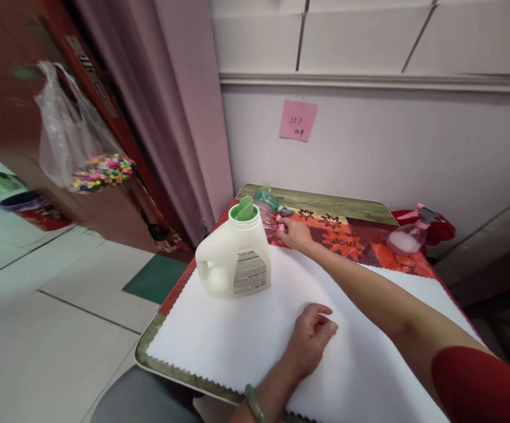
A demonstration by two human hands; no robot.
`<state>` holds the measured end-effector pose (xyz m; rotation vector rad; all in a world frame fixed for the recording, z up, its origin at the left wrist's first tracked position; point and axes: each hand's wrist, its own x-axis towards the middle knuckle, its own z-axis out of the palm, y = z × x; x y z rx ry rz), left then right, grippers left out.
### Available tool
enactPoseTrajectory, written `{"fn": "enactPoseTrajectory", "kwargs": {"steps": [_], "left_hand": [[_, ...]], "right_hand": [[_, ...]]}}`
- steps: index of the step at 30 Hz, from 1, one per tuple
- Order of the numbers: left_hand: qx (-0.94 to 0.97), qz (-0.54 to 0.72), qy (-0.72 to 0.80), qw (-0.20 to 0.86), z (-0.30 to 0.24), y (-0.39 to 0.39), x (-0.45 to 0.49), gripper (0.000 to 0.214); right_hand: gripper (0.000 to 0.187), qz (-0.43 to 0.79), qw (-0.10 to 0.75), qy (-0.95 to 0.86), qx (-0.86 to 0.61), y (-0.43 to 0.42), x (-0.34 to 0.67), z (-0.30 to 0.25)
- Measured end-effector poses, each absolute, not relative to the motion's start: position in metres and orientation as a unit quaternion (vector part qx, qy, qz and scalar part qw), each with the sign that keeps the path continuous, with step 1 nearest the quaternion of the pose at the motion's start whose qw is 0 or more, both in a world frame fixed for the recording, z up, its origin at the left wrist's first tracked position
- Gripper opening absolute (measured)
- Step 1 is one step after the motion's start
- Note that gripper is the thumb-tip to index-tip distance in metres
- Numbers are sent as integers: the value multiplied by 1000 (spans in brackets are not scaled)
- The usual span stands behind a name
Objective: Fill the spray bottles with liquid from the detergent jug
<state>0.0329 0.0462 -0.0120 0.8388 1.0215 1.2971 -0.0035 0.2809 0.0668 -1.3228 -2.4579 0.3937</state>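
My right hand (296, 234) reaches across the table to the far side, its fingertips closed at the pink fittings of a clear plastic bottle (264, 217) lying there. Part of that bottle is behind the big white jug, so its full shape is hidden. Just beyond lies a green transparent spray bottle (267, 198) with a grey head. The white detergent jug (237, 258) stands upright on the white mat, a green cap (244, 209) in its mouth. My left hand (310, 341), a green bangle on its wrist, hovers low over or rests on the mat, empty, fingers loosely curved and apart.
A white scalloped mat (220, 346) covers much of the table. At the right back stands a clear spray bottle (409, 235) with pink parts, beside a red object (444, 228). A pink note (298, 120) is on the wall. A bag of colourful pieces (103, 171) hangs from the door handle.
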Motion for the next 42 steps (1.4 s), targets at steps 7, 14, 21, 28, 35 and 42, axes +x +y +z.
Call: {"fn": "enactPoseTrajectory", "kwargs": {"steps": [7, 14, 21, 28, 35, 42], "left_hand": [[212, 660, 387, 608, -6, 56, 29, 66], [154, 683, 268, 662, 5, 55, 19, 79], [149, 666, 306, 663, 12, 50, 17, 81], [134, 657, 262, 694, 10, 46, 14, 63], [181, 633, 290, 694, 11, 45, 17, 60], [196, 659, 293, 664, 3, 46, 25, 70]], "right_hand": [[29, 181, 248, -817, -488, 252, 117, 134], [27, 355, 187, -824, -400, 215, 179, 180], [44, 465, 362, -729, -347, 183, 171, 159], [44, 572, 553, -424, -433, 147, 168, 71], [56, 629, 477, -543, -289, 127, 147, 68], [44, 615, 516, -508, -315, 136, 131, 86]]}}
